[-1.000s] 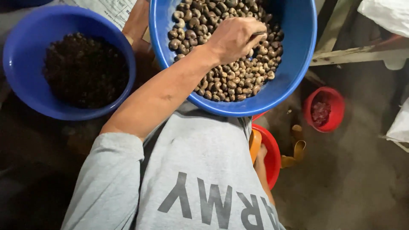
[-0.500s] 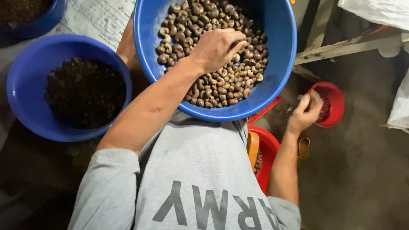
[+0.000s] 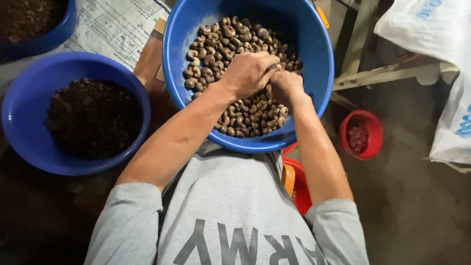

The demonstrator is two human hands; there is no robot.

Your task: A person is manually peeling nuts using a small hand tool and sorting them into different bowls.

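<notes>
A small nut-shelling workplace on a bare earthen floor [image 3: 417, 211]: 3 blue basins [image 3: 314, 59] of nuts and dark shells, small red bowls [image 3: 374, 128], white sacks [image 3: 431, 29] and a rough wooden frame [image 3: 382, 74].

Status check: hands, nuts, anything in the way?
Both hands, left and right, meet over nuts in big blue basin. Grip contents unclear. Nothing blocking.

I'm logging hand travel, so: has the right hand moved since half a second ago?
Yes. The right hand left the small red bowl on the floor and moved left and up into the big blue bowl, beside the left hand.
</notes>
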